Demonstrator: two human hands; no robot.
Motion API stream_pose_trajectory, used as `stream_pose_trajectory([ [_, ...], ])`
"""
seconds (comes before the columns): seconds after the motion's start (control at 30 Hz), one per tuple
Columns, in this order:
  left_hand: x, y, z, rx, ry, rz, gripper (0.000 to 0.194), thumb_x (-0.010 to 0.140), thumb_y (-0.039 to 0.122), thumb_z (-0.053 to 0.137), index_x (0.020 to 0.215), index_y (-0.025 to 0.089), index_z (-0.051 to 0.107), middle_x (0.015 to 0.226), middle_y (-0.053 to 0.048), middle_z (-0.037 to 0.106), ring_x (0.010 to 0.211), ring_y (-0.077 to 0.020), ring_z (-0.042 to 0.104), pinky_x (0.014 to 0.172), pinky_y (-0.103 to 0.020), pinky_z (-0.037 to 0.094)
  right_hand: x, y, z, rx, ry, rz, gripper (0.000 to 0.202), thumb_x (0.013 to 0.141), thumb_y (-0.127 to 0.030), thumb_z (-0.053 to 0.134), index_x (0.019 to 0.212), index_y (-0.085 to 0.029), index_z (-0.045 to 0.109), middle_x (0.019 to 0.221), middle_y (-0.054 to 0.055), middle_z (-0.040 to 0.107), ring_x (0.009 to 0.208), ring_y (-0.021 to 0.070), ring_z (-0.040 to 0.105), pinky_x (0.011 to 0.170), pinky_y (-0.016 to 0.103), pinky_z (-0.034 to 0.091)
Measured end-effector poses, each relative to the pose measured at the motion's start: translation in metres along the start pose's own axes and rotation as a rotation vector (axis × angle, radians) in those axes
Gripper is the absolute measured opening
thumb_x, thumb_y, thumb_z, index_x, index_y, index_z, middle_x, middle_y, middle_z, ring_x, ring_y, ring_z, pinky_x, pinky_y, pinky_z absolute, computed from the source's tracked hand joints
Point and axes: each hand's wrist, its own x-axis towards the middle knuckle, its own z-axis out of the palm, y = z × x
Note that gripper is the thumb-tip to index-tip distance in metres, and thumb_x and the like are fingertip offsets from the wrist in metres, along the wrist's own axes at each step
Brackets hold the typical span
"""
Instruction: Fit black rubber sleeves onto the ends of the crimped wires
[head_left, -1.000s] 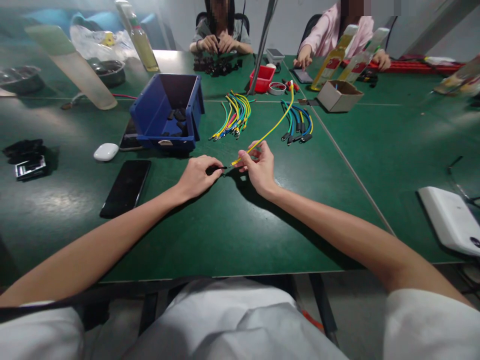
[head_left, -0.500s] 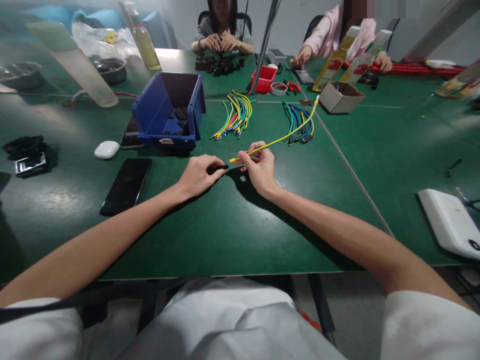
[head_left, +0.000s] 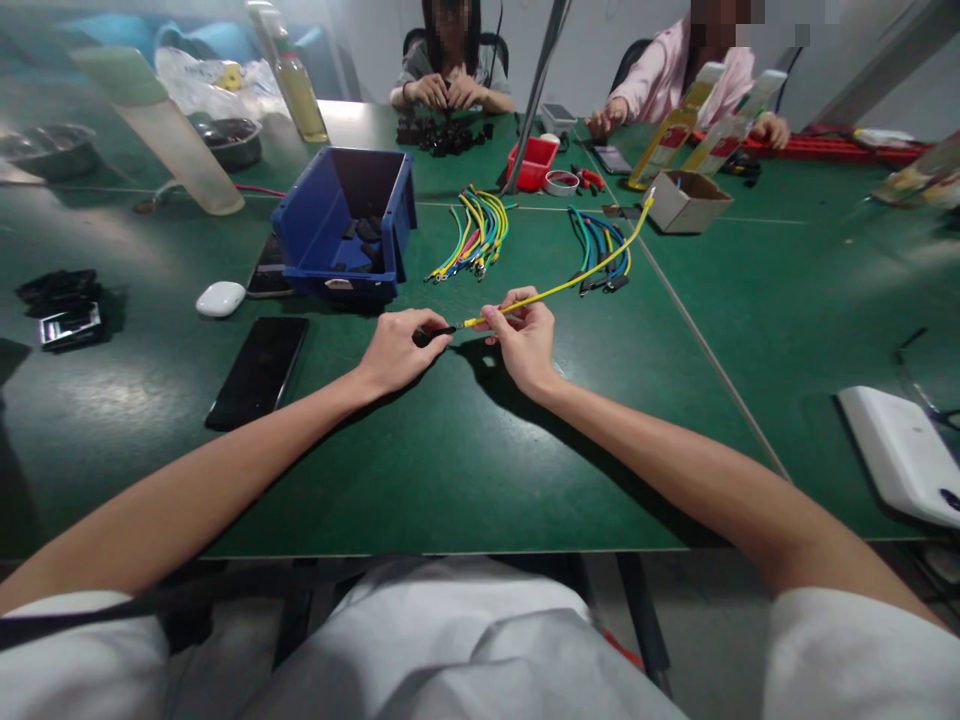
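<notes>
My left hand [head_left: 405, 350] pinches a small black sleeve-like piece [head_left: 442, 333] between thumb and fingers. My right hand [head_left: 527, 338] grips a yellow wire [head_left: 574, 281] close to its near end. The wire's metal tip meets the right end of the black piece; whether it sits inside I cannot tell. Beyond my right hand the wire rises to the upper right, over a bundle of blue, green and yellow wires [head_left: 600, 248] with black ends. Another bundle of mostly yellow and green wires [head_left: 480, 232] lies beyond my hands.
A blue bin [head_left: 341, 225] with black pieces stands left of the wire bundles. Nearby are a black phone [head_left: 259, 372], a white case [head_left: 220, 299], a small cardboard box [head_left: 686, 203] and a red container [head_left: 533, 163]. Two people sit across the table [head_left: 450, 470].
The yellow wire's tip has come up against the black piece, closing the small gap between them. The whole view has shifted slightly.
</notes>
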Motion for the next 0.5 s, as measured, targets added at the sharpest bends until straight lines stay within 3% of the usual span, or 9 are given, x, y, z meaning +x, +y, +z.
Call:
stream_pose_trajectory([
  [0.5,-0.0006,0.0003,-0.0002,0.003,-0.007,-0.003,0.014,0.082,0.029,0.066,0.086,0.017,0.072,0.084,-0.004,0.074,0.074,-0.0173,0.067,0.073,-0.030,0.052,-0.0020,-0.0010,-0.0008,-0.024,-0.049,-0.030,0.040,0.077,-0.047,0.073,0.086,-0.025,0.042,0.078,-0.005,0.061,0.070,0.0137,0.070,0.050,0.021,0.048],
])
